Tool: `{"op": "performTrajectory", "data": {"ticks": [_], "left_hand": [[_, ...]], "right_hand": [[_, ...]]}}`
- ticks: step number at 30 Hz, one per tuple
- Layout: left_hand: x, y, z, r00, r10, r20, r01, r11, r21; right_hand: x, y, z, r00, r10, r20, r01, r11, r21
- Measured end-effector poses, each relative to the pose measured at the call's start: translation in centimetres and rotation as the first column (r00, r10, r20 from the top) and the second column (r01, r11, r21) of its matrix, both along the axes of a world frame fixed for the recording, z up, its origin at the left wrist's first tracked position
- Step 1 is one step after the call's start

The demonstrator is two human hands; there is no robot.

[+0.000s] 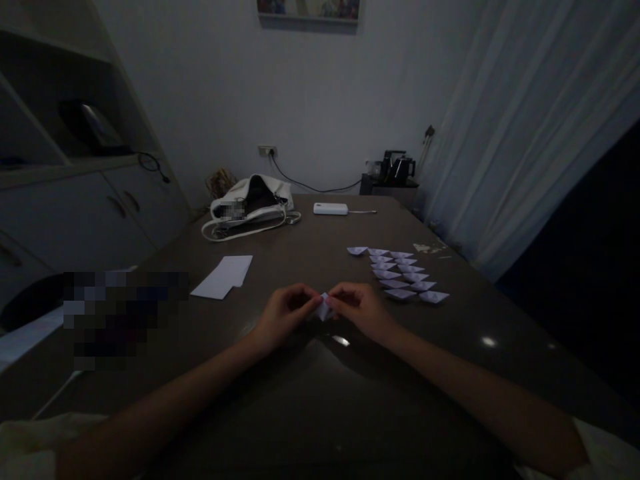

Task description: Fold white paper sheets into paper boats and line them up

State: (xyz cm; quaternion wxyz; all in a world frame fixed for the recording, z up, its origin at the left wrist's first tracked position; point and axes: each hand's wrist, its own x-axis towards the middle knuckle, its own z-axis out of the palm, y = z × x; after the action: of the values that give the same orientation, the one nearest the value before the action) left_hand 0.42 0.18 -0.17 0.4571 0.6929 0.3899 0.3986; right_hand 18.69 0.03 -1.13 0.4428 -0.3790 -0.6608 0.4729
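Observation:
A small folded piece of pale paper (324, 309) sits between my two hands just above the dark table (310, 400). My left hand (283, 315) pinches its left side with curled fingers. My right hand (359, 308) pinches its right side the same way. Several finished paper boats (400, 275) lie in rows on the table just right of my right hand. A small stack of white paper sheets (223, 276) lies to the left, beyond my left hand.
A white handbag (250, 207) and a white power bank (331, 209) with a cable lie at the table's far end. A cabinet (75, 200) stands at left, a white curtain (525, 147) at right, and a kettle (395, 167) on a stand by the wall.

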Motion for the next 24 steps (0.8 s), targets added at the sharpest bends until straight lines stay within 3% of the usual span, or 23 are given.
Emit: {"op": "performTrajectory", "data": {"ticks": [4, 8, 13, 18, 19, 21, 23, 24], "left_hand": [[-0.30, 0.29, 0.14, 0.999, -0.034, 0.025, 0.033, 0.998, 0.057], [-0.71, 0.60, 0.05, 0.995, -0.082, 0.060, 0.078, 0.994, 0.077], [-0.71, 0.63, -0.11, 0.984, -0.126, 0.125, 0.120, 0.991, 0.058], [-0.71, 0.42, 0.26, 0.961, -0.174, 0.217, 0.185, 0.982, -0.031], [-0.76, 0.36, 0.32, 0.960, -0.175, 0.220, 0.194, 0.978, -0.071], [-0.84, 0.25, 0.35, 0.966, -0.170, 0.195, 0.201, 0.968, -0.151], [-0.87, 0.21, 0.19, 0.976, -0.180, 0.126, 0.203, 0.958, -0.204], [-0.87, 0.24, 0.05, 0.977, -0.194, 0.084, 0.208, 0.955, -0.210]], "right_hand": [[0.13, 0.26, 0.02, 0.998, 0.024, -0.055, -0.027, 0.998, -0.057], [0.19, 0.34, 0.37, 0.965, 0.053, -0.259, -0.108, 0.973, -0.204], [0.44, 0.54, 0.23, 0.879, -0.001, -0.478, -0.217, 0.890, -0.400], [0.66, 0.63, 0.00, 0.875, 0.087, -0.475, -0.355, 0.783, -0.511], [0.65, 0.58, 0.06, 0.883, 0.108, -0.456, -0.353, 0.794, -0.495], [0.60, 0.39, 0.32, 0.919, 0.117, -0.376, -0.273, 0.877, -0.395], [0.56, 0.11, 0.68, 0.973, 0.090, -0.212, -0.131, 0.973, -0.188], [0.55, -0.05, 0.86, 0.992, 0.073, -0.104, -0.080, 0.995, -0.065]]}}
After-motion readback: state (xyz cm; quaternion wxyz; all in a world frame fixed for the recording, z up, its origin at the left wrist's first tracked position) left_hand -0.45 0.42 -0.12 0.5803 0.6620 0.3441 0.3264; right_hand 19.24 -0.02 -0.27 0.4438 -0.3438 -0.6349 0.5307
